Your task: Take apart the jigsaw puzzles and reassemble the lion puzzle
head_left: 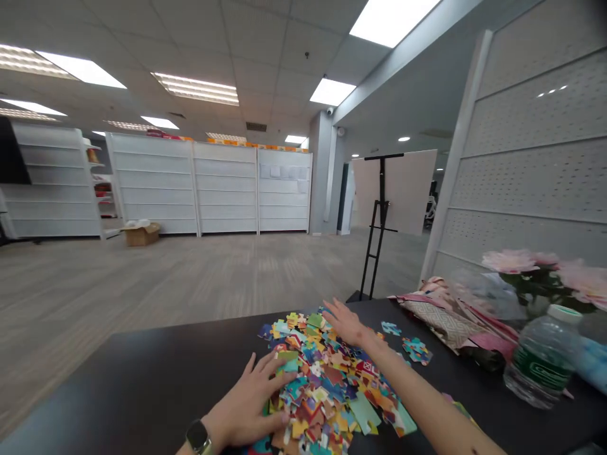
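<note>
"Where are the puzzle bits?"

"In the head view, a big heap of bright cardboard jigsaw pieces (322, 385) sits on the flat black desk (118, 379). The heap runs long, from the far side down toward the person."

"What are the hands doing?"

"The left grip (244, 401), a bare hand with a dark watch (198, 437), lies open on the near side, fingers apart. The right grip (348, 323) is open too, at the far edge. Neither one is clamped on a piece."

"Which is nearer those small blue joined pieces (416, 351)?"

"The right grip. They lie just past it, off the heap."
</note>
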The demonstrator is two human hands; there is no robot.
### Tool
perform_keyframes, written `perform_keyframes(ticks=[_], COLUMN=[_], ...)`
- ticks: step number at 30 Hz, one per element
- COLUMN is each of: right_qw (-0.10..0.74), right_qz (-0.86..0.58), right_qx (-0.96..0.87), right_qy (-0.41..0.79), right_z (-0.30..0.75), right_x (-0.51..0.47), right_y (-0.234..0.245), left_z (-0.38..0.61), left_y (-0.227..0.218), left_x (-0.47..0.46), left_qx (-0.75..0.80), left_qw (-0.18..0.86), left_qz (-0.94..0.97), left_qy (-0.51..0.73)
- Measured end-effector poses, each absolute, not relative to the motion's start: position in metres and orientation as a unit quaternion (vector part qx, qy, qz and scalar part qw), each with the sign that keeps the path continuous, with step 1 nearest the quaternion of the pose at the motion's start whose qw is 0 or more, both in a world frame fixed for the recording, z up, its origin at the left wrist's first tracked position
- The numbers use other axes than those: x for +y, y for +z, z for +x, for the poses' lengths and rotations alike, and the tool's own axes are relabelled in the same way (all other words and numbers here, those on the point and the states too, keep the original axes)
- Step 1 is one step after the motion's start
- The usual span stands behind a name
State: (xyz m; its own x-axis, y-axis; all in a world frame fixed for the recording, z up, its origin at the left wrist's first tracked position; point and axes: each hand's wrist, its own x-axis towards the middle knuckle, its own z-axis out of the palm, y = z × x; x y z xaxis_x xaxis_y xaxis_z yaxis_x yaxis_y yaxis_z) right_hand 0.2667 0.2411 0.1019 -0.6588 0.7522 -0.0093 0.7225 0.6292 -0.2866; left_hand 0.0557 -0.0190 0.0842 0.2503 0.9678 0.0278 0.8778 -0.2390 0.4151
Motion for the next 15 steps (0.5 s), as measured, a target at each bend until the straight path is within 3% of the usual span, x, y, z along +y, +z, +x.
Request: perform_keyframes(ticks=[6, 15], right_qw=[-0.04, -0.035], right_qz=[-0.324, -0.22], right_qx=[-0.934, -0.963], right_qy=[0.142, 0.154], right_z=[0.215, 0.248], right_x=[0.238, 0.142], right_y=[0.082, 0.087], left_z=[0.046, 0.049], left_y=[0.076, 0.061], left_x=[-0.017, -0.01], left_qx=[0.599, 0.623], left_qw=[0.142, 0.136], left_qz=[0.771, 0.76], left_qy=[0.16, 0.126])
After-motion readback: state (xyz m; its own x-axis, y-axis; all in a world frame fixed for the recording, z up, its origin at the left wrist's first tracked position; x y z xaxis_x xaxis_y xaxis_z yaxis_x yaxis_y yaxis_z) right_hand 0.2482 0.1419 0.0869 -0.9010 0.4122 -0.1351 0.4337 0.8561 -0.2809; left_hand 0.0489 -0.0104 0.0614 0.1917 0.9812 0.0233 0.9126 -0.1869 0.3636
